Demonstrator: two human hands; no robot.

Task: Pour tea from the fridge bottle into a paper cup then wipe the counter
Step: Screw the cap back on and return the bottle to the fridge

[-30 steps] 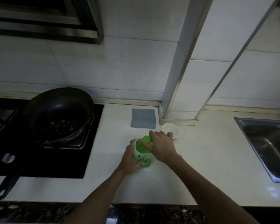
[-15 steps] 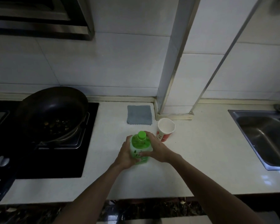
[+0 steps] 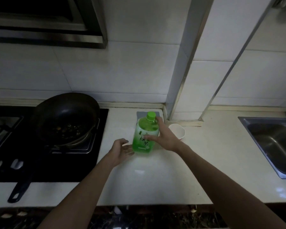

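Dim, left side darkest; counter (image 3: pixel 155 176) glare; wide-angle bending at edges.

Pan (image 3: pixel 64 119): dark, on the burner to my left, with browned scraps in its bottom; its long handle (image 3: pixel 21 187) points toward me.
Hob (image 3: pixel 89 162): black glass, two silver knobs (image 3: pixel 16 163) at its near edge.
Hood (image 3: pixel 48 30): steel, above the hob.
Wall (image 3: pixel 106 71): white tiles, with a metal-edged corner post (image 3: pixel 185 63).
Sink (image 3: pixel 274 142): steel basin on my right.

Right hand (image 3: pixel 165 138) grips bottle (image 3: pixel 144 131); left hand (image 3: pixel 120 151) open.
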